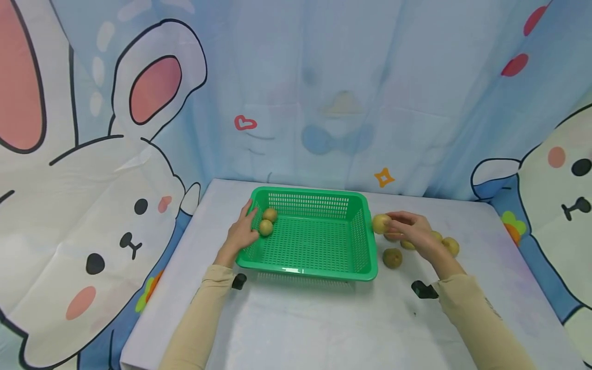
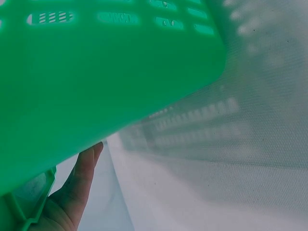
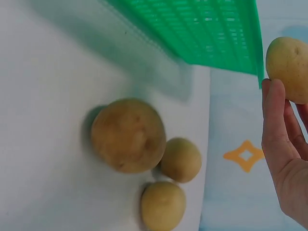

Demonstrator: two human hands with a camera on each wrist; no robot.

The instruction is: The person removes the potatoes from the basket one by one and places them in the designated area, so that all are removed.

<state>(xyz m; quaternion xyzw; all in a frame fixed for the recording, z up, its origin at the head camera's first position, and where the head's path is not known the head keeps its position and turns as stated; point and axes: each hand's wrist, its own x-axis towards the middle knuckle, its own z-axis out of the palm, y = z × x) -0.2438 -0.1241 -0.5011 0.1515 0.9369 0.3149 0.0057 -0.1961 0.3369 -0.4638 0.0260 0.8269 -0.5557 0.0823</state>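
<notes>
A green plastic basket [image 1: 314,274] stands on the white-covered table, with two potatoes [image 1: 265,227] inside at its left end. My left hand [image 1: 241,232] holds the basket's left rim; in the left wrist view, fingers [image 2: 85,174] lie against the basket's outer wall [image 2: 120,82]. Just outside the right rim, my right hand [image 1: 411,228] holds a yellowish potato [image 1: 381,224] by its fingertips. The right wrist view shows this potato [image 3: 291,67] close to the basket's edge [image 3: 257,53]. Beneath and beside that hand lie several more potatoes [image 1: 392,258], partly hidden by it.
A browner potato [image 3: 128,135] lies near two others [image 3: 163,206] on the table, right of the basket. The white table cover [image 1: 324,329] stretches in front of the basket. Behind hangs a blue curtain [image 1: 277,61] with cartoon figures.
</notes>
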